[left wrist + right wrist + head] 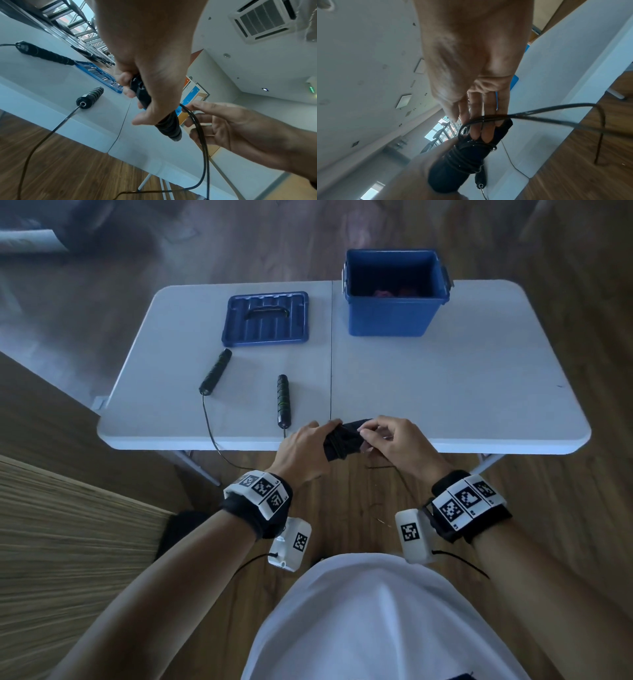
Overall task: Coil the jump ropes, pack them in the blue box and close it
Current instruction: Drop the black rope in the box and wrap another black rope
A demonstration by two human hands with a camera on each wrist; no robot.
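Note:
At the table's near edge my left hand [310, 441] grips the two black handles [344, 436] of one jump rope, held together as a bundle [167, 124]. Its thin black cord [464, 158] is wound round them in several turns. My right hand [375, 434] pinches the free length of cord [200, 129], which loops down toward the floor. A second rope's handles [215, 370] [283, 401] lie on the table's left half, its cord [210, 433] hanging over the edge. The open blue box [390, 318] stands at the far right, with something reddish inside.
The blue lid [265, 318] lies flat at the far left of the white folding table [462, 392], handle up. A wooden panel [68, 542] stands to my left. Wooden floor lies under and around the table.

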